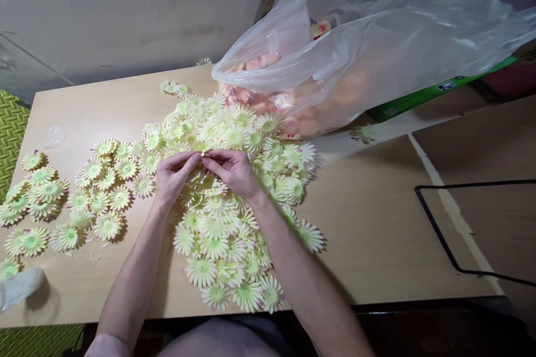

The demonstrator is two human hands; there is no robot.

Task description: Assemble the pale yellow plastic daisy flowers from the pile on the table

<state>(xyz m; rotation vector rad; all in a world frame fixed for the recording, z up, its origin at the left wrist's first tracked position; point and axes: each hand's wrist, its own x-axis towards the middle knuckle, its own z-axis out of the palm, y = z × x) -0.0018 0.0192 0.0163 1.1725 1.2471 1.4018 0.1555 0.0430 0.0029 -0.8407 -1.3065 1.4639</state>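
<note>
My left hand point(173, 174) and my right hand point(233, 168) meet fingertip to fingertip over a big heap of pale yellow-green fabric daisy flowers point(226, 217) on a light wooden table point(377, 223). Both hands pinch a small flower piece point(202, 154) between thumbs and fingers; it is mostly hidden by the fingers. To the left lie separate flowers point(104, 189) spread out in loose rows.
A large clear plastic bag point(377, 39) with pinkish flower pieces inside rests on the table's far right side. A green box point(419, 97) lies behind it. A black wire frame point(439, 234) stands at the right. A green mat point(12, 128) shows at the left.
</note>
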